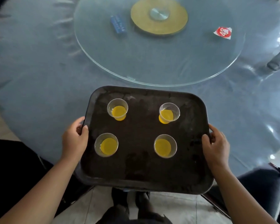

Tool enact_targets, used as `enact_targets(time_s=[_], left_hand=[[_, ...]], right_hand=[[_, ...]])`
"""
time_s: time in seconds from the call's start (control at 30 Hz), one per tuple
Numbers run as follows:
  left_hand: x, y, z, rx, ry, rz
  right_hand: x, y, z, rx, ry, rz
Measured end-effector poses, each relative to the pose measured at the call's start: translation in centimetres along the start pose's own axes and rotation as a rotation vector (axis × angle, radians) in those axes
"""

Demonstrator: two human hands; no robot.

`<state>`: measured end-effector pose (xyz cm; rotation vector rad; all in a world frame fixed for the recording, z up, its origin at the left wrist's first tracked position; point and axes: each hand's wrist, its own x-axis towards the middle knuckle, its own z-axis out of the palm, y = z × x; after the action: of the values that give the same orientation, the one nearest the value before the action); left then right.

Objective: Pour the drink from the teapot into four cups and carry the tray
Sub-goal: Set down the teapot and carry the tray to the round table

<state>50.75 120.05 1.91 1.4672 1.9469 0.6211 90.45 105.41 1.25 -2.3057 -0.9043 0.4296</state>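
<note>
Blue plastic sheeting covers the round table [39, 78] ahead of me, and on it sits a glass turntable [152, 65] with a gold disc [159, 16] at its hub, a blue packet [117, 24] and a red sticker [223, 33] lying on the glass. No teapot is in my view.

Nearer to me is the dark tray [144, 180], its far edge over the table and its near edge out over the floor tiles and my shoes, so I judge it is being carried and not resting fully on the table. I hold it at the middle of both short sides, which should keep it level and the load balanced.

My left hand [73, 139] is closed on the left rim, thumb over the top edge and fingers curled underneath, out of sight. My right hand [217, 143] grips the right rim the same way, thumb on the inner lip.

Four clear cups stand upright and well apart in a square: far left cup [117, 109], far right cup [169, 112], near left cup [106, 145], near right cup [165, 145]. Each holds a shallow pool of yellow drink, so pouring looks done. All sit inboard of my thumbs, none touching them.
</note>
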Motion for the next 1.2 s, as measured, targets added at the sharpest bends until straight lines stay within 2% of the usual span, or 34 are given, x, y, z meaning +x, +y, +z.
enact_targets(time_s=[0.93, 1.2], left_hand=[[1.9, -1.6, 3.6, 0.105, 0.033, 0.072], [1.9, -2.5, 3.9, 0.133, 0.066, 0.140]], right_hand=[[1.4, 1.9, 3.4, -0.078, 0.056, -0.028], [1.5, 2.0, 3.4, -0.105, 0.049, -0.058]])
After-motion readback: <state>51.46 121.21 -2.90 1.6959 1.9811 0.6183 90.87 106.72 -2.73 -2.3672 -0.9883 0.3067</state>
